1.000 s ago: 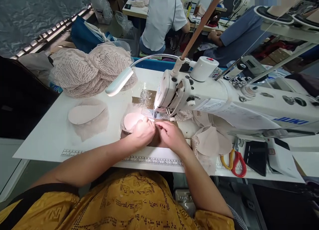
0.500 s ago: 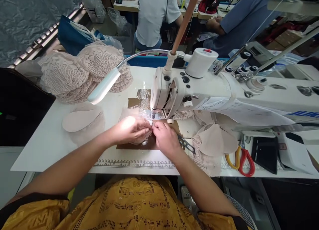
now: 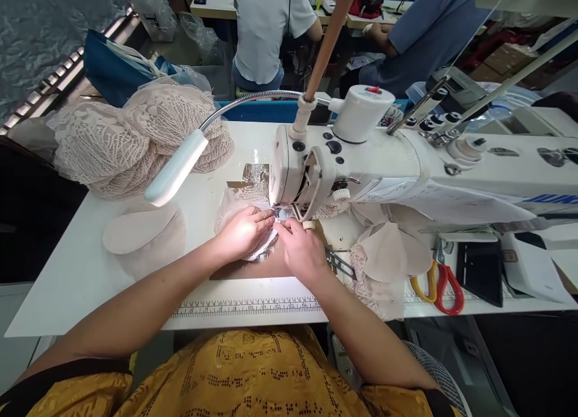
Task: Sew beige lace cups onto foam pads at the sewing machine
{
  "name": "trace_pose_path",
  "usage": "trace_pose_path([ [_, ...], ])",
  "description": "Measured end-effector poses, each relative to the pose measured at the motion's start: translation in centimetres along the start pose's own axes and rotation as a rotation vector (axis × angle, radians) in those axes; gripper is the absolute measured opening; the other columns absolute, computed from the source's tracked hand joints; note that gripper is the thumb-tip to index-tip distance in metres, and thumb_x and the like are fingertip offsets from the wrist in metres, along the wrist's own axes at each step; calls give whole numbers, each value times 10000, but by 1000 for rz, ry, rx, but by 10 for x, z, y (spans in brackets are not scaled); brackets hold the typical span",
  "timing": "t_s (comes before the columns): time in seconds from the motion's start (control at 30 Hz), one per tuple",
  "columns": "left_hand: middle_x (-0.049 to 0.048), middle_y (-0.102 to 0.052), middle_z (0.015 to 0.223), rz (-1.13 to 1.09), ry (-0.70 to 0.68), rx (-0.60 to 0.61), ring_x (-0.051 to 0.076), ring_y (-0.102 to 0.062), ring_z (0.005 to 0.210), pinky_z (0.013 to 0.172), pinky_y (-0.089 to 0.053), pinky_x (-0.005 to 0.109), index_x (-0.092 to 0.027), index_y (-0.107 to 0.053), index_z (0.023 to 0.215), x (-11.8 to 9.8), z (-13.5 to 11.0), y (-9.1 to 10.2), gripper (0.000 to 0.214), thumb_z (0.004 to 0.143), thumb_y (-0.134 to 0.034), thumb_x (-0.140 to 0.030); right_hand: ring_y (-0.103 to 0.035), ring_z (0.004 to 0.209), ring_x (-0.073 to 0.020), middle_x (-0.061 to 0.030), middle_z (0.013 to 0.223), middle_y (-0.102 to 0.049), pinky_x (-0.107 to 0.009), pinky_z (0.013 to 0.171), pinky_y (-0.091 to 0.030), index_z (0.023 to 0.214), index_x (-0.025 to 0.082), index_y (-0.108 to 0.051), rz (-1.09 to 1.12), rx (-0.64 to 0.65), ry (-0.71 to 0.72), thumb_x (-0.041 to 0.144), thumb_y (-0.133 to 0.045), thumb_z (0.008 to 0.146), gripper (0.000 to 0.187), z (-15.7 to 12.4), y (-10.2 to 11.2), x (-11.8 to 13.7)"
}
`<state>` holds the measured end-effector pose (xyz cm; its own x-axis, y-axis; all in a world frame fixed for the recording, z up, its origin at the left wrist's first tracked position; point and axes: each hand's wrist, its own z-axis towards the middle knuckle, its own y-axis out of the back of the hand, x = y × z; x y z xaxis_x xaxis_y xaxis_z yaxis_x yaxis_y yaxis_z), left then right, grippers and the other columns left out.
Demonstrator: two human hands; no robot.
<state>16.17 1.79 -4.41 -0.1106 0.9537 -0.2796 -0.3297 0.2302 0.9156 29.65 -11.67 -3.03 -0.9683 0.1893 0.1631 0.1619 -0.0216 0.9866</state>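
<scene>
Under the needle end of a white sewing machine (image 3: pixel 356 164) lies a pale beige lace fabric piece (image 3: pixel 232 205), rounded like a bra cup. My left hand (image 3: pixel 244 231) rests on it from the left, fingers together and pressing the fabric beside the presser foot. From the right, my right hand (image 3: pixel 303 248) pinches the near edge of the piece between thumb and forefinger, close to the needle. The fingertips of both hands nearly meet, and the needle point is hard to make out. Brown tape (image 3: pixel 275 263) covers the table beneath the hands.
A heap of lace pieces (image 3: pixel 99 143) stands at the back left, with a smooth beige cup (image 3: pixel 138 230) nearer. Right of my hands are more cups (image 3: pixel 383 254), red-and-yellow scissors (image 3: pixel 447 290) and a dark phone-like slab (image 3: pixel 481 269). A lamp (image 3: pixel 178 167) overhangs. Two people sit beyond.
My left hand has flattened onto the lace piece, which shows more spread out to its left. My right hand stays pinching near the needle. The whole view has shifted slightly.
</scene>
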Motion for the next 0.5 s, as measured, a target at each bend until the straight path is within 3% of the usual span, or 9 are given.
trace_pose_path([
  [0.3, 147, -649, 1256, -74, 13, 13, 257, -606, 1054, 881, -500, 432, -127, -669, 1172, 5, 1, 6, 348, 977, -415, -260, -545, 937, -268, -132, 1152, -619, -349, 692, -439, 1349, 232, -562, 12, 46, -11, 69, -430, 853, 538, 1, 4, 2],
  [0.5, 143, -665, 1224, -24, 91, -5, 293, -586, 1074, 885, -480, 468, -156, -660, 1208, 7, 1, 4, 353, 950, -458, -289, -534, 950, -261, -114, 1128, -618, -336, 713, -431, 1314, 239, -589, 24, 22, 17, 74, -428, 865, 505, -2, 1, 0],
])
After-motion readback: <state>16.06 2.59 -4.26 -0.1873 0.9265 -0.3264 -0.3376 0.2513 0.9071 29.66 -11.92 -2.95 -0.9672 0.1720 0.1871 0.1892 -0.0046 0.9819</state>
